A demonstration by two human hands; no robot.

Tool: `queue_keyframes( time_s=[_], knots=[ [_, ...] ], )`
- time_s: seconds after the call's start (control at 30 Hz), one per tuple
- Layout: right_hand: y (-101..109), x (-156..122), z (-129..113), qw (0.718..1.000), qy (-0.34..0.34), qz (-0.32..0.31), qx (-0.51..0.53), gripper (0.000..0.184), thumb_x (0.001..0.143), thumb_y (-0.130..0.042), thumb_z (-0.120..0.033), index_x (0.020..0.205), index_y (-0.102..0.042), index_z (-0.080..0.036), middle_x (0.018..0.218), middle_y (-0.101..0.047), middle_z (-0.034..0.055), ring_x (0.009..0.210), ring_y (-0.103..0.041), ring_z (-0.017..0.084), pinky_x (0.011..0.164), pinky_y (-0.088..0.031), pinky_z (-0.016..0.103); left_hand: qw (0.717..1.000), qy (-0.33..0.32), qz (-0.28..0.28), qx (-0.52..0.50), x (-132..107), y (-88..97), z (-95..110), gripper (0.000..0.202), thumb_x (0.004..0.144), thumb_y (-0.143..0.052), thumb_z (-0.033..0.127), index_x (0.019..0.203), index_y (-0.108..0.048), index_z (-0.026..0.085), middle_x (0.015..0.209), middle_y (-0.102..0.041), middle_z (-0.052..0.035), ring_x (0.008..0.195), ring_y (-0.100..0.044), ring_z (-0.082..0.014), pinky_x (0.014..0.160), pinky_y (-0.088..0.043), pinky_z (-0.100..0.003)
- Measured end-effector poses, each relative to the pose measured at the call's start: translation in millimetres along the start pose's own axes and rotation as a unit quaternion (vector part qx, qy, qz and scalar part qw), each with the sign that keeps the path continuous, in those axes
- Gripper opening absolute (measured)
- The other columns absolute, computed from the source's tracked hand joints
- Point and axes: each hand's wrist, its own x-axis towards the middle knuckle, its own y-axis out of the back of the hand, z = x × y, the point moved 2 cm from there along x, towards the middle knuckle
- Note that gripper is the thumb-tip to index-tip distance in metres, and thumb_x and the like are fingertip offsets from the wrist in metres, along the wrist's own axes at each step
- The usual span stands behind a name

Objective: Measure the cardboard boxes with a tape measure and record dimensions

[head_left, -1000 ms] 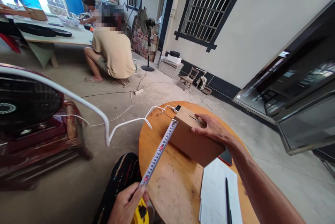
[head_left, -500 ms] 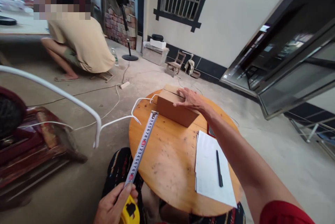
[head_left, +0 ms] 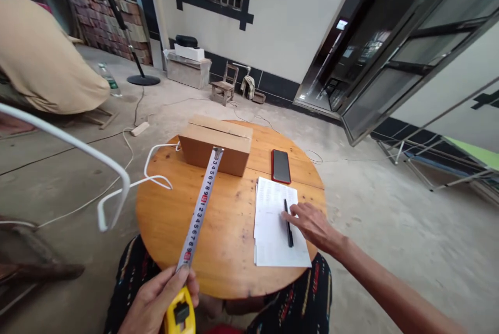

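My left hand [head_left: 159, 295] grips a yellow tape measure [head_left: 181, 316], and its thumb presses on the drawn-out blade [head_left: 202, 204]. The hooked end of the blade stands before the front face of a closed brown cardboard box [head_left: 214, 139]. On the right, my right hand [head_left: 310, 222] is over a sheaf of white paper [head_left: 268, 245]. Its thumb and fingers are apart and reach a black pen [head_left: 289, 232], which lies on the top sheet. A phone with a red edge [head_left: 281, 166] rests just beyond the paper.
All this is on a round wooden table [head_left: 230, 266] above my knees. A white bent tube [head_left: 74, 136] juts in from the left, near a white cable [head_left: 150, 162]. A crouching person [head_left: 47, 58], a standing fan [head_left: 132, 53] and a small chair [head_left: 225, 87] are farther off.
My right hand has left the top of the box and come back to the pen on the paper. The view has swung right, and the phone now shows fully. The tape stays drawn out.
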Motion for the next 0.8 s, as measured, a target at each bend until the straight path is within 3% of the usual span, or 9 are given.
queue_keyframes(
  time_s=[0.1,0.2,0.33,0.4,0.47,0.57,0.7,0.8],
  knots=[
    [-19.2,-8.1,-1.4,0.999,0.008,0.021,0.024,0.023,0.088,-0.044,-0.008,0.095,-0.062,-0.021,0.078,-0.060,0.0053,0.069,-0.052,0.017,0.067,-0.037,0.031,0.998,0.031,-0.038,-0.046,4.6,-31.3,4.3,0.025,0.071,-0.072,0.040,0.072,-0.065,0.016,0.066,-0.065,-0.0007,0.057,-0.057,-0.0127,0.054,-0.046,-0.021],
    [-22.9,-11.5,5.5,0.995,-0.009,0.078,0.061,0.014,0.087,-0.049,-0.015,0.088,-0.061,-0.022,0.075,-0.061,0.0028,0.066,-0.054,0.016,0.066,-0.039,0.029,0.994,0.050,-0.076,-0.053,10.2,-58.7,6.9,0.025,0.074,-0.071,0.039,0.073,-0.065,0.015,0.063,-0.064,-0.0006,0.055,-0.056,-0.0112,0.052,-0.045,-0.020],
    [-7.8,-27.9,19.1,0.962,-0.141,0.214,0.094,0.014,0.090,-0.042,-0.019,0.096,-0.055,-0.020,0.077,-0.063,0.0039,0.063,-0.057,0.015,0.064,-0.043,0.030,0.990,0.055,-0.123,-0.049,18.6,-90.4,9.8,0.023,0.077,-0.067,0.037,0.074,-0.063,0.015,0.065,-0.065,-0.0012,0.053,-0.058,-0.0104,0.049,-0.042,-0.018],
    [1.4,-38.4,20.9,0.921,-0.234,0.286,0.125,0.012,0.092,-0.039,-0.020,0.097,-0.050,-0.019,0.079,-0.061,0.0044,0.059,-0.057,0.014,0.059,-0.045,0.029,0.986,0.059,-0.148,-0.054,25.6,-106.9,10.6,0.022,0.078,-0.067,0.035,0.074,-0.062,0.015,0.065,-0.065,-0.0011,0.053,-0.058,-0.0102,0.049,-0.042,-0.018],
    [5.7,-46.0,18.1,0.856,-0.314,0.342,0.228,0.005,0.091,-0.043,-0.023,0.091,-0.048,-0.021,0.073,-0.059,0.0013,0.055,-0.058,0.013,0.054,-0.046,0.027,0.983,0.058,-0.163,-0.054,36.4,-124.3,11.4,0.022,0.078,-0.067,0.034,0.073,-0.062,0.014,0.065,-0.065,-0.0015,0.052,-0.058,-0.0093,0.048,-0.042,-0.017],
    [-0.7,-46.7,9.2,0.748,-0.350,0.374,0.423,0.007,0.089,-0.048,-0.028,0.089,-0.052,-0.022,0.070,-0.058,-0.0009,0.060,-0.061,0.015,0.056,-0.048,0.028,0.984,0.056,-0.167,-0.025,59.4,-149.9,13.0,0.027,0.080,-0.064,0.036,0.075,-0.064,0.010,0.057,-0.064,-0.0037,0.045,-0.054,-0.0083,0.045,-0.039,-0.017],
    [-21.8,-36.1,6.2,0.708,-0.347,0.374,0.489,0.019,0.089,-0.047,-0.032,0.099,-0.060,-0.022,0.086,-0.064,0.0046,0.075,-0.062,0.019,0.060,-0.049,0.031,0.987,0.054,-0.152,-0.023,94.0,-176.4,15.2,0.023,0.081,-0.063,0.035,0.081,-0.064,0.011,0.073,-0.071,-0.0083,0.046,-0.056,-0.0082,0.045,-0.041,-0.018],
    [-37.9,-26.3,12.3,0.694,-0.369,0.364,0.499,0.015,0.088,-0.050,-0.035,0.087,-0.057,-0.022,0.072,-0.062,0.0011,0.065,-0.058,0.016,0.058,-0.047,0.029,0.987,0.057,-0.150,-0.019,113.1,-187.7,14.0,0.026,0.080,-0.064,0.036,0.084,-0.065,0.010,0.072,-0.071,-0.0092,0.045,-0.056,-0.0084,0.045,-0.040,-0.018]
  ],
)
